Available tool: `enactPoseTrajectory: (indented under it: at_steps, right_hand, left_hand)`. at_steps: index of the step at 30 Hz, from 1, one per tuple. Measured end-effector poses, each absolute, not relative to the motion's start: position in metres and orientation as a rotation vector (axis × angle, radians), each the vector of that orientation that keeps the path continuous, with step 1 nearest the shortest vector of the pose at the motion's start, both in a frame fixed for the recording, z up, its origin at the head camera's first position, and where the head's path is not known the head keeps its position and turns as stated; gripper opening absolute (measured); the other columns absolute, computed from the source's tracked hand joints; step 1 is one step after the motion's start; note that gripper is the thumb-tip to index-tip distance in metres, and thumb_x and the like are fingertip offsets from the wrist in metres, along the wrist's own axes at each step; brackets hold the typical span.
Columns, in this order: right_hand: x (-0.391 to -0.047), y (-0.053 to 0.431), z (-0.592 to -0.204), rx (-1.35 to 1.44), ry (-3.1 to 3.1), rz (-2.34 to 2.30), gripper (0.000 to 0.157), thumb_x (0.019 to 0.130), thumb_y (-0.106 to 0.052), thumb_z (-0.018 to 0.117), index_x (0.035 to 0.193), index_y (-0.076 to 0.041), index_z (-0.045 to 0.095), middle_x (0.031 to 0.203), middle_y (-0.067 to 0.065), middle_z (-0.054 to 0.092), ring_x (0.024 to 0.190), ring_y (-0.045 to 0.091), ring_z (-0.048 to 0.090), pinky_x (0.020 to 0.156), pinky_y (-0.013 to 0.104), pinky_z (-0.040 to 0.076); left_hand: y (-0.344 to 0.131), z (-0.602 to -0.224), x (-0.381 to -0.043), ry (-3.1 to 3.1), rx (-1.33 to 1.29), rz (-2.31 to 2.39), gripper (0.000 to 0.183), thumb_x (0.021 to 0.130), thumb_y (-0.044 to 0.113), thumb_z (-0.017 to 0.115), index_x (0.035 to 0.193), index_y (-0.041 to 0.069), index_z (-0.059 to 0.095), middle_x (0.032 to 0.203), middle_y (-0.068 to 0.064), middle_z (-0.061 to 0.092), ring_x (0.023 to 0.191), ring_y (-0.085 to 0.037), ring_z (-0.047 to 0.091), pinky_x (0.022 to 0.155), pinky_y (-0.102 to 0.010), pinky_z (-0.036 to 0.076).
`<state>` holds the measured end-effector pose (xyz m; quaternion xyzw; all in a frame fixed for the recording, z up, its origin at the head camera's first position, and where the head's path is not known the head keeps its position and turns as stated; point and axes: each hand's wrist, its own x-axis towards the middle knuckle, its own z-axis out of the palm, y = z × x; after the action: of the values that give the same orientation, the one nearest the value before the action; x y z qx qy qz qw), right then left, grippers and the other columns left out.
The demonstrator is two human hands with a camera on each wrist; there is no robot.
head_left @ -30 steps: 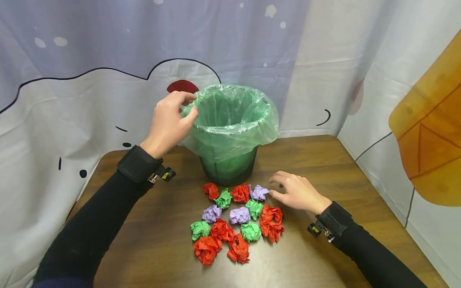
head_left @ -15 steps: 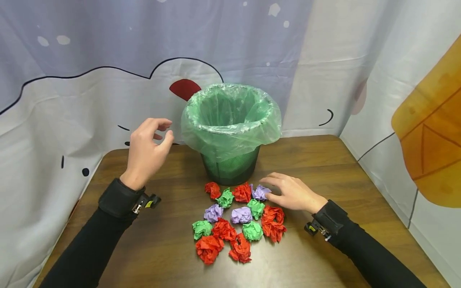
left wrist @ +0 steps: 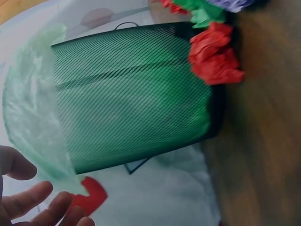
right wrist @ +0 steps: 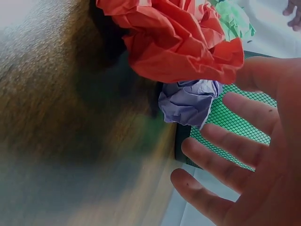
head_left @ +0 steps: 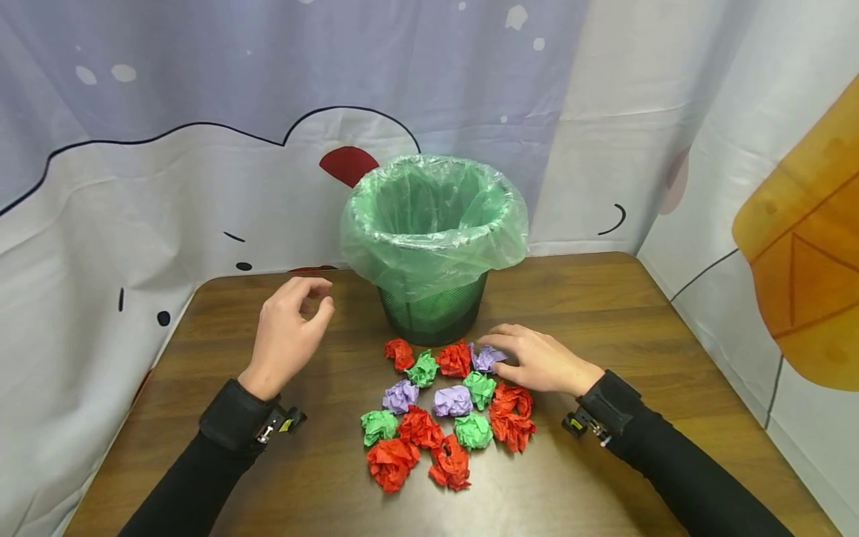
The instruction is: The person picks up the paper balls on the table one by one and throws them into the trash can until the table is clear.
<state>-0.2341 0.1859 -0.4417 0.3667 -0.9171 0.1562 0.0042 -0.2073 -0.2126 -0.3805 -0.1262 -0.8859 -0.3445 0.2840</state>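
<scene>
My right hand (head_left: 542, 360) reaches over the purple crumpled paper ball (head_left: 486, 357) at the back right of the group. In the right wrist view its fingers are spread beside that purple ball (right wrist: 188, 101), with a red crumpled paper ball (right wrist: 183, 42) nearer the camera. Left of the group, my left hand (head_left: 288, 330) hovers over the table with fingers loosely bent and nothing in them. Behind the paper balls stands a mesh waste bin (head_left: 435, 309), lined with a green plastic bag (head_left: 429, 261) folded over its rim. The left wrist view shows the bin's mesh side (left wrist: 131, 99) beyond the fingers.
Several red, green and purple paper balls lie in front of the bin, among them a green one (head_left: 473, 431) and a red one (head_left: 392, 464). The wooden table (head_left: 282, 477) ends at a printed curtain (head_left: 168, 201) at the back and sides.
My left hand has left the bag's rim and come down toward the table, left of the bin. My right hand has edged left over the purple paper ball.
</scene>
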Motion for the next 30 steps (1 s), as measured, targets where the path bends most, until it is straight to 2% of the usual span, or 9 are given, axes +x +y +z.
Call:
enactPoseTrajectory:
  at_steps: [14, 24, 30]
  right_hand:
    - [-0.239, 0.181, -0.448, 1.209, -2.91, 0.508, 0.042, 0.09, -0.028, 0.072, 0.131, -0.021, 0.067, 0.131, 0.005, 0.062, 0.115, 0.024, 0.064, 0.094, 0.046, 0.054]
    - [-0.24, 0.178, -0.453, 1.205, -2.921, 0.517, 0.036, 0.089, -0.027, 0.075, 0.124, -0.02, 0.069, 0.12, -0.001, 0.066, 0.107, 0.016, 0.066, 0.089, 0.041, 0.055]
    - [-0.241, 0.176, -0.453, 1.168, -2.935, 0.575, 0.033, 0.087, -0.02, 0.075, 0.12, -0.016, 0.069, 0.113, -0.002, 0.066, 0.099, 0.013, 0.064, 0.085, 0.037, 0.055]
  left_hand:
    - [-0.205, -0.418, -0.197, -2.474, -0.341, -0.943, 0.021, 0.094, 0.015, 0.063, 0.113, 0.011, 0.07, 0.108, -0.006, 0.068, 0.101, -0.023, 0.064, 0.078, -0.045, 0.054]
    - [-0.199, -0.43, -0.192, -2.522, -0.348, -0.931, 0.021, 0.094, 0.017, 0.064, 0.114, 0.013, 0.069, 0.107, -0.004, 0.067, 0.1, -0.023, 0.063, 0.078, -0.041, 0.05]
    - [-0.197, -0.435, -0.191, -2.544, -0.343, -0.929, 0.021, 0.093, 0.017, 0.064, 0.113, 0.013, 0.07, 0.106, -0.004, 0.067, 0.1, -0.023, 0.063, 0.079, -0.042, 0.049]
